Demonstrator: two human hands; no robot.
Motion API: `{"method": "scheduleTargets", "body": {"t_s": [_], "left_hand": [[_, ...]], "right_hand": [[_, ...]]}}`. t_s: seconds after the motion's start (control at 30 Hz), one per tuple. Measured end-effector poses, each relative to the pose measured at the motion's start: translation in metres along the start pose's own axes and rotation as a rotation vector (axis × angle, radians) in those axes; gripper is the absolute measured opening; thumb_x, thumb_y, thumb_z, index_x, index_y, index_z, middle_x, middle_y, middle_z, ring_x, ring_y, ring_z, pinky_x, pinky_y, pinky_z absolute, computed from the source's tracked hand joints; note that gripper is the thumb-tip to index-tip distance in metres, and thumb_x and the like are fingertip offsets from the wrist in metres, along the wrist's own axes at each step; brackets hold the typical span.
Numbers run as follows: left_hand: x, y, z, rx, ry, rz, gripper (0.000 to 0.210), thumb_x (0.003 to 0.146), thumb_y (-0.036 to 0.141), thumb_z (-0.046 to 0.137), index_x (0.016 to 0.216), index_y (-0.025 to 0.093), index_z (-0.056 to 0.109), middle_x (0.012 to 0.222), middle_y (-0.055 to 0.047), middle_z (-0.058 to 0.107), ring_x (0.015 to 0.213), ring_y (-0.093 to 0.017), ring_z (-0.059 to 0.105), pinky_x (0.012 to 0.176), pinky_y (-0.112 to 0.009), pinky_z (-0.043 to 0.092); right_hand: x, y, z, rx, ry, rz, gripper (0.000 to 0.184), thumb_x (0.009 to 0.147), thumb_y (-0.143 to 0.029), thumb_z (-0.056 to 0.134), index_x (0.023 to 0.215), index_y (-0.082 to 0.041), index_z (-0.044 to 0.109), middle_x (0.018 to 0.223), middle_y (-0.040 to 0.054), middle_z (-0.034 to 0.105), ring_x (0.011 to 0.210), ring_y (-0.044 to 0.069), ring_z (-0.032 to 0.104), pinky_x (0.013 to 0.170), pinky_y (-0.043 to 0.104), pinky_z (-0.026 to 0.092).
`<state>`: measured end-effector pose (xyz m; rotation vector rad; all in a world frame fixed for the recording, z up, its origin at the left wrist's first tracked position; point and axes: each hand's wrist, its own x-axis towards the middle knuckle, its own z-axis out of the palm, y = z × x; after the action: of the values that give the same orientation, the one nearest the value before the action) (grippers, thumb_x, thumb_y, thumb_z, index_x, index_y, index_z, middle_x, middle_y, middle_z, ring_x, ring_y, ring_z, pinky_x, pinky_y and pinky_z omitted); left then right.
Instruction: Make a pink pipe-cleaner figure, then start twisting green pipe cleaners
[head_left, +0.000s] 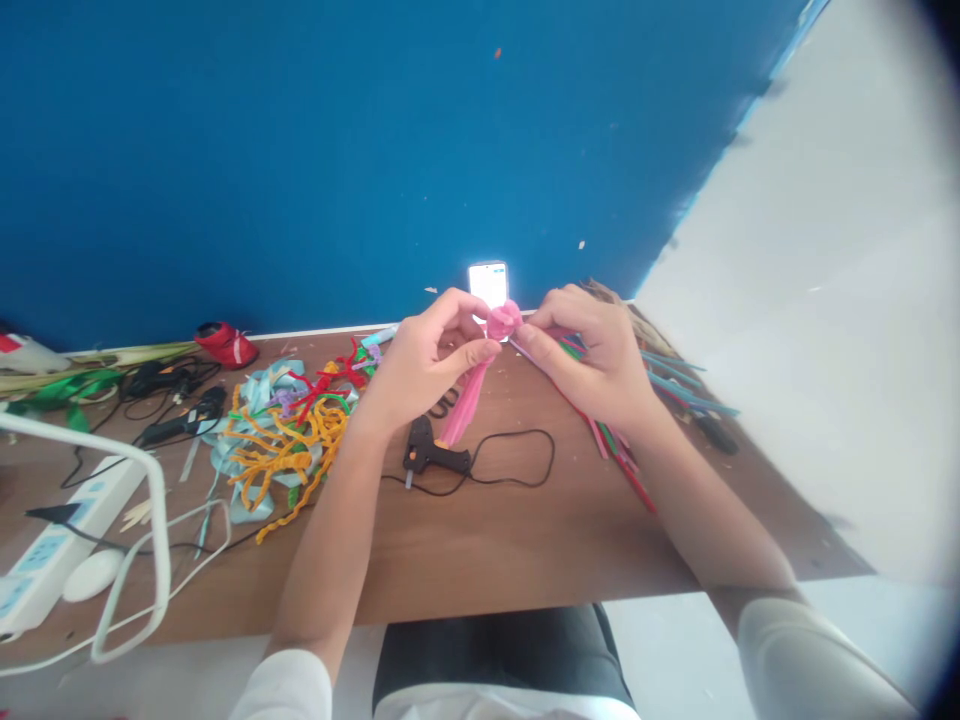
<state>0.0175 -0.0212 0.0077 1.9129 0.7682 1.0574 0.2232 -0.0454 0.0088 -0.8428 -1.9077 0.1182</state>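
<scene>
Between my two hands is a pink ribbon flower, raised above the table in front of a lit phone. My left hand pinches its left side between thumb and fingers. A long pink ribbon tail hangs below that hand. My right hand pinches the flower's right edge with thumb and forefinger. Under the hanging ribbon a black glue gun lies on the wooden table. Partly hidden behind the left hand are dark scissors handles.
Left of my arm sprawls a heap of yellow fuzzy stems with pale blue ribbon. Farther left are a white power strip, a white bent frame, cables and a red shoe-like item. Coloured stems lie at right. A blue wall borders the back.
</scene>
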Motion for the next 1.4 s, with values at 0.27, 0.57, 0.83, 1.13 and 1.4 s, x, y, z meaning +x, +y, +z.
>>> {"method": "scheduleTargets", "body": {"t_s": [0.27, 0.57, 0.83, 1.13, 1.4], "left_hand": [[-0.002, 0.009, 0.011, 0.204, 0.103, 0.081, 0.021, 0.092, 0.034, 0.066, 0.107, 0.019, 0.064, 0.099, -0.004, 0.071, 0.092, -0.016, 0.067, 0.074, -0.023, 0.052], [0.003, 0.002, 0.010, 0.263, 0.117, 0.160, 0.026, 0.099, 0.037, 0.055, 0.115, 0.021, 0.067, 0.111, -0.006, 0.073, 0.095, -0.015, 0.068, 0.074, -0.024, 0.052], [-0.001, 0.003, 0.005, 0.426, 0.156, 0.233, 0.032, 0.099, 0.029, 0.056, 0.130, 0.024, 0.058, 0.112, -0.005, 0.073, 0.097, -0.016, 0.070, 0.082, -0.027, 0.054], [0.000, 0.005, 0.007, 0.504, 0.170, 0.276, 0.024, 0.102, 0.031, 0.052, 0.120, 0.022, 0.064, 0.109, -0.004, 0.075, 0.091, -0.013, 0.071, 0.081, -0.023, 0.055], [0.000, 0.007, 0.006, 0.528, 0.188, 0.312, 0.021, 0.101, 0.027, 0.054, 0.115, 0.020, 0.067, 0.106, -0.005, 0.076, 0.090, -0.013, 0.071, 0.082, -0.024, 0.055]], "right_hand": [[0.000, -0.005, 0.001, -0.009, 0.011, 0.002, 0.022, 0.097, -0.025, 0.056, 0.075, -0.020, 0.059, 0.068, 0.0000, 0.057, 0.068, 0.016, 0.046, 0.066, 0.033, 0.034], [0.000, 0.001, -0.001, -0.013, -0.020, -0.008, 0.020, 0.098, -0.028, 0.057, 0.080, -0.021, 0.062, 0.071, 0.0007, 0.059, 0.070, 0.016, 0.050, 0.068, 0.033, 0.038], [-0.003, 0.001, -0.001, 0.054, 0.004, 0.031, 0.010, 0.096, -0.022, 0.059, 0.101, -0.022, 0.068, 0.090, 0.0017, 0.073, 0.077, 0.015, 0.066, 0.069, 0.030, 0.049], [-0.003, -0.001, -0.002, -0.027, 0.020, -0.026, 0.014, 0.096, -0.019, 0.059, 0.103, -0.022, 0.070, 0.087, 0.0012, 0.074, 0.074, 0.015, 0.064, 0.069, 0.030, 0.047], [-0.003, 0.004, 0.000, -0.174, 0.057, -0.144, 0.016, 0.097, -0.019, 0.057, 0.101, -0.024, 0.072, 0.076, 0.0012, 0.068, 0.071, 0.016, 0.059, 0.071, 0.032, 0.044]]}}
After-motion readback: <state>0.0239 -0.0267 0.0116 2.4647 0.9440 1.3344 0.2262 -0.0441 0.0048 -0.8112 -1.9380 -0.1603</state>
